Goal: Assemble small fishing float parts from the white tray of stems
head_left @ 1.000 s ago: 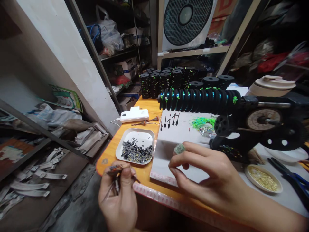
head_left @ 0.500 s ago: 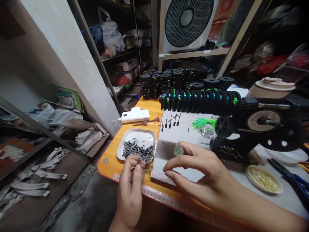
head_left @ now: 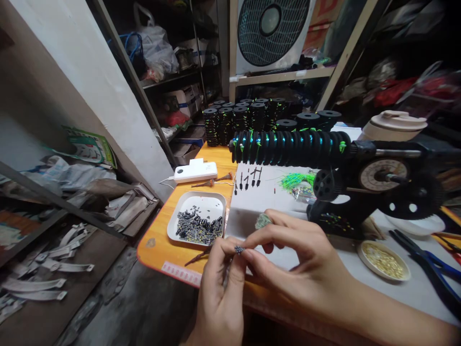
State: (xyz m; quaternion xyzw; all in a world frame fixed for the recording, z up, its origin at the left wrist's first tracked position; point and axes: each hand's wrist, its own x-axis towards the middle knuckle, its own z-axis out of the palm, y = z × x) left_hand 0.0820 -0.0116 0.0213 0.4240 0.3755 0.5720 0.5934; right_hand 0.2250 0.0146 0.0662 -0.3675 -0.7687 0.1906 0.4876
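Observation:
My left hand (head_left: 223, 283) is closed, thumb and forefinger pinching a small bunch of dark, bead-like pieces (head_left: 239, 249). My right hand (head_left: 298, 250) meets it, with its thumb and forefinger tips pressed together at the right edge of the bunch. A greenish-grey lump (head_left: 262, 221) sits at the other fingers of my right hand; its exact hold is partly hidden. Left of the hands, a white tray (head_left: 172, 228) holds many small black, grey and yellowish parts (head_left: 198, 227). Just behind my left hand lies a thin brown tool-like piece (head_left: 196, 257).
A black ribbed roller (head_left: 291, 148) with green threads juts over the white board (head_left: 248, 206). Several black pins (head_left: 247, 181) and green strands (head_left: 297, 182) lie below. At right are a dish of gold bits (head_left: 383, 262) and blue-handled pliers (head_left: 432, 269). Black spools (head_left: 225, 127) stand behind.
My hands have come together: the left moved right and the right hand's fingertips closed at the dark bunch. The view has shifted slightly right.

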